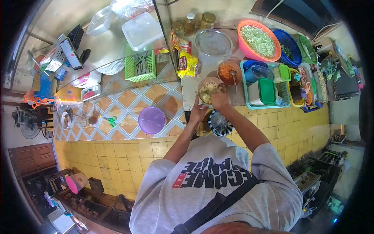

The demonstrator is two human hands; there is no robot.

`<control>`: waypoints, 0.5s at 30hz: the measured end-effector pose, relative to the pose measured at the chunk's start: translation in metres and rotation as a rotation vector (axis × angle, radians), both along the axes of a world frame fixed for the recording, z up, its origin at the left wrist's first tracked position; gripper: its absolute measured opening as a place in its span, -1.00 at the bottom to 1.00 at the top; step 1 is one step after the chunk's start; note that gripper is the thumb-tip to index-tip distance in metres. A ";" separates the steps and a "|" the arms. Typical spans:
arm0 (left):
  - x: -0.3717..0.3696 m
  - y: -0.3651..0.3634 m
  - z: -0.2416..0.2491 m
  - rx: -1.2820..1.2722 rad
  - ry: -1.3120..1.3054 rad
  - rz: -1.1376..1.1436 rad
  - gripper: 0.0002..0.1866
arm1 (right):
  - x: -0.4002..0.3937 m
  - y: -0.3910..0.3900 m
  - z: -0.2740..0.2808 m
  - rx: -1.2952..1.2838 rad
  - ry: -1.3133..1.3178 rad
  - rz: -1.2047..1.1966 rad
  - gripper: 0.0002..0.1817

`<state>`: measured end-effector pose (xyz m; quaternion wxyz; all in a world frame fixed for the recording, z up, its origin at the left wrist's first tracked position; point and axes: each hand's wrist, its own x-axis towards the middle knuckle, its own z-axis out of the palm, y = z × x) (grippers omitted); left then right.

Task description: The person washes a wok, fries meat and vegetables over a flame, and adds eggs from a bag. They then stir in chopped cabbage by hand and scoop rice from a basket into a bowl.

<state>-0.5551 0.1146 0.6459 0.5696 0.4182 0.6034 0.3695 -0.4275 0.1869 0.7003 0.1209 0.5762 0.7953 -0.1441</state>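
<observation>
A brown bowl [202,86] with a pale, lumpy mixture [209,88] stands near the counter's front edge. My left hand [198,112] grips the bowl's near left side. My right hand [221,100] reaches over the rim, its fingers closed and pointing down into the mixture. Whatever those fingers hold, if anything, is hidden. Just behind and to the right sits a bowl of red sauce [225,74] with a spoon [234,78] in it. Below my hands is a black-and-white striped container lined with plastic [220,123].
An orange basin of shredded cabbage [257,40], a blue basin [288,47] and a turquoise tray of containers [247,102] line the right. At left are yellow packets [187,64], a lidded clear tub [213,43], a green cutlery basket [128,68] and a purple lid [152,120].
</observation>
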 end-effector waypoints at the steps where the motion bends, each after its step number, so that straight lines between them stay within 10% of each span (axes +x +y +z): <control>1: 0.000 0.001 -0.007 0.069 -0.012 -0.020 -0.12 | -0.003 0.000 -0.001 -0.030 0.014 0.021 -0.77; 15: -0.002 -0.003 -0.005 -0.065 -0.275 -0.050 -0.10 | -0.017 -0.005 0.028 -0.020 0.053 0.122 -0.77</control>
